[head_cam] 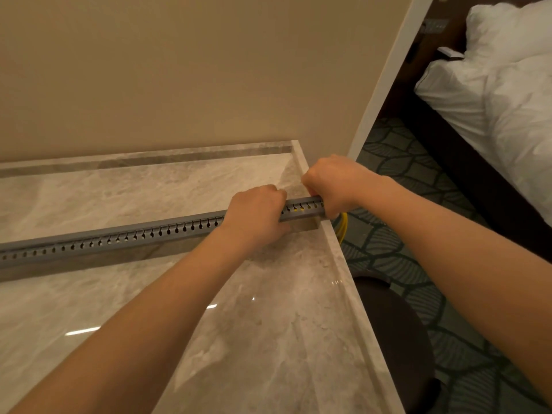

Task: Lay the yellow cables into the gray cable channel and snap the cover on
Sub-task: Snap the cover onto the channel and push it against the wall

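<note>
Head view: the gray cable channel (119, 239) lies lengthwise across the marble countertop (268, 324). Near its right end, the left hand (254, 215) curls over the top. The right hand (331, 182) grips that end at the counter edge. The yellow cables (343, 227) show through the slots and hang below the edge.

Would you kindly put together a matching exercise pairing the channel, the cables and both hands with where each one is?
Things:
1. gray cable channel
2. yellow cables
3. left hand
4. right hand

Places:
A. gripping the channel's very end
B. looping down past the table's edge
C. lying across the marble table
D. gripping the channel, just in from its end

Pairs: 1-C, 2-B, 3-D, 4-A
</note>
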The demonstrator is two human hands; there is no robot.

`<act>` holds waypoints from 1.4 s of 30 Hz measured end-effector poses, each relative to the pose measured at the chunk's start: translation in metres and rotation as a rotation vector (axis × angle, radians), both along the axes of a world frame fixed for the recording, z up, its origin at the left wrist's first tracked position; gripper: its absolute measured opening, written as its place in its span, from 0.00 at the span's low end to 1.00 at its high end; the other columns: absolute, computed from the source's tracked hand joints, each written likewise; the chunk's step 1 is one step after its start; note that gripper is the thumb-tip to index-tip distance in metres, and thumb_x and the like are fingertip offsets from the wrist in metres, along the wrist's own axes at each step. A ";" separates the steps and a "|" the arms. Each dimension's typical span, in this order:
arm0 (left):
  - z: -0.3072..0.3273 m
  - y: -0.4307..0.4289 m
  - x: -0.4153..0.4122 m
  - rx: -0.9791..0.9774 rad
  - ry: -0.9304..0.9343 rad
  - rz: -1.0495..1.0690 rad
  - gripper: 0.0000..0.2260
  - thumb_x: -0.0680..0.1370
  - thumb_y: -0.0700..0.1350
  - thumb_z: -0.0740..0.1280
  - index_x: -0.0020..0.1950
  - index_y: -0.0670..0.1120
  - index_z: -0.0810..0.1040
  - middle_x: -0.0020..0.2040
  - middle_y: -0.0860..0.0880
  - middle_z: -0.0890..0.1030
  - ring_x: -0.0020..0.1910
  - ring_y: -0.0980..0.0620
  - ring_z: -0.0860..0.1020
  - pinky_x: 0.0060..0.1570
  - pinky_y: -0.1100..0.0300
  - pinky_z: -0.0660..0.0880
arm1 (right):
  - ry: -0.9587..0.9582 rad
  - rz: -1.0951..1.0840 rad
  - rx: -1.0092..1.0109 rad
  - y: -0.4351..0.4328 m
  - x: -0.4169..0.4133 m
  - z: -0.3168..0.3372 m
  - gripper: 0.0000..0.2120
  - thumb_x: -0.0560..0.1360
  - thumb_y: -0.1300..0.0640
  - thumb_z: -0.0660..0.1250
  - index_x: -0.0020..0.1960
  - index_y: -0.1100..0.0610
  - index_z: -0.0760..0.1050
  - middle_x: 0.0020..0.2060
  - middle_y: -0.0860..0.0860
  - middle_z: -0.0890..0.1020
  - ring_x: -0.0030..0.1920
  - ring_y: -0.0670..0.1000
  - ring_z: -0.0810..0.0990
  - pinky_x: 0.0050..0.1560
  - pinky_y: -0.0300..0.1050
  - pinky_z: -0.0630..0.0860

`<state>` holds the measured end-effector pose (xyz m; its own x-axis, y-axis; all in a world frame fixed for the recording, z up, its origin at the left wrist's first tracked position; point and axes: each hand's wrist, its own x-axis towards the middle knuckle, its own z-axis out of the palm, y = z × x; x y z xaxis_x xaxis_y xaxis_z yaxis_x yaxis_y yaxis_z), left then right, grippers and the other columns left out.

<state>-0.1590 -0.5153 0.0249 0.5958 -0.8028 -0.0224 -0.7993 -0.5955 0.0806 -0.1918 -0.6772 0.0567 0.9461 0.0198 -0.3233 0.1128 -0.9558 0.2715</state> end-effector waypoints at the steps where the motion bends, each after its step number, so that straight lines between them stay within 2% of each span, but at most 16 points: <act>1: 0.003 -0.004 -0.002 -0.004 -0.007 0.008 0.14 0.74 0.54 0.66 0.49 0.44 0.75 0.46 0.46 0.75 0.41 0.46 0.72 0.35 0.55 0.65 | 0.005 -0.006 0.000 0.001 0.000 0.001 0.13 0.55 0.59 0.74 0.38 0.57 0.78 0.32 0.52 0.79 0.31 0.52 0.74 0.26 0.39 0.64; 4: 0.009 -0.011 -0.004 -0.004 -0.029 0.066 0.07 0.73 0.46 0.67 0.48 0.44 0.79 0.40 0.45 0.75 0.37 0.46 0.70 0.34 0.55 0.66 | 0.006 -0.018 -0.004 0.003 -0.001 0.003 0.13 0.55 0.59 0.75 0.38 0.57 0.77 0.31 0.51 0.77 0.32 0.52 0.75 0.27 0.39 0.64; 7: 0.013 -0.013 -0.004 0.009 -0.038 0.066 0.03 0.72 0.41 0.66 0.44 0.43 0.78 0.30 0.48 0.66 0.33 0.46 0.68 0.32 0.56 0.65 | -0.009 -0.024 -0.019 0.006 -0.003 0.002 0.11 0.57 0.59 0.74 0.37 0.56 0.75 0.29 0.50 0.72 0.29 0.50 0.71 0.25 0.39 0.61; 9: 0.015 -0.013 -0.004 0.017 -0.047 0.029 0.02 0.72 0.41 0.67 0.40 0.44 0.75 0.28 0.49 0.62 0.31 0.46 0.66 0.32 0.56 0.64 | -0.011 -0.026 -0.031 0.008 -0.003 0.002 0.11 0.57 0.59 0.75 0.36 0.56 0.75 0.28 0.50 0.71 0.28 0.50 0.71 0.24 0.39 0.60; 11: 0.016 -0.013 -0.004 0.019 -0.053 0.001 0.07 0.72 0.42 0.67 0.37 0.46 0.70 0.28 0.49 0.61 0.30 0.47 0.64 0.31 0.56 0.62 | 0.000 -0.035 -0.033 0.009 -0.002 0.002 0.11 0.56 0.59 0.76 0.35 0.57 0.76 0.28 0.50 0.72 0.27 0.50 0.71 0.24 0.39 0.61; 15: 0.015 -0.013 0.000 0.014 -0.051 -0.019 0.11 0.71 0.43 0.68 0.34 0.46 0.67 0.27 0.49 0.61 0.25 0.51 0.59 0.30 0.56 0.61 | 0.022 -0.052 -0.019 0.007 0.000 0.004 0.13 0.53 0.58 0.76 0.35 0.57 0.77 0.29 0.51 0.75 0.28 0.50 0.71 0.25 0.38 0.61; 20: 0.016 -0.014 0.000 0.004 -0.057 -0.035 0.19 0.70 0.43 0.68 0.27 0.47 0.59 0.27 0.49 0.61 0.24 0.52 0.58 0.27 0.58 0.57 | 0.018 -0.046 0.000 0.005 0.000 0.004 0.13 0.53 0.58 0.77 0.35 0.56 0.78 0.30 0.52 0.78 0.30 0.51 0.74 0.26 0.38 0.62; 23: 0.018 -0.014 0.001 -0.020 -0.046 -0.030 0.20 0.69 0.43 0.68 0.26 0.47 0.59 0.26 0.49 0.61 0.24 0.52 0.59 0.24 0.59 0.54 | 0.014 -0.046 0.022 0.003 0.001 0.004 0.13 0.52 0.58 0.77 0.34 0.56 0.77 0.30 0.51 0.78 0.31 0.51 0.75 0.26 0.39 0.65; 31: 0.019 -0.016 0.002 -0.032 -0.034 -0.041 0.20 0.70 0.43 0.68 0.25 0.47 0.59 0.25 0.49 0.61 0.24 0.51 0.59 0.25 0.58 0.57 | 0.006 -0.047 0.070 0.001 0.001 0.004 0.16 0.51 0.58 0.78 0.33 0.54 0.74 0.29 0.48 0.75 0.31 0.49 0.73 0.27 0.41 0.67; 37: 0.019 -0.016 0.003 -0.044 -0.035 -0.042 0.20 0.70 0.43 0.68 0.25 0.47 0.59 0.26 0.49 0.61 0.24 0.52 0.60 0.23 0.60 0.54 | 0.016 -0.030 0.090 -0.002 0.003 0.003 0.17 0.50 0.58 0.78 0.31 0.52 0.71 0.28 0.46 0.73 0.31 0.48 0.72 0.30 0.41 0.69; 42: 0.019 -0.015 0.003 -0.051 -0.026 -0.033 0.20 0.70 0.43 0.69 0.25 0.47 0.59 0.26 0.49 0.61 0.25 0.52 0.60 0.23 0.60 0.55 | 0.021 -0.017 0.099 -0.004 0.003 0.003 0.17 0.51 0.57 0.79 0.30 0.51 0.70 0.28 0.46 0.73 0.31 0.47 0.71 0.28 0.39 0.65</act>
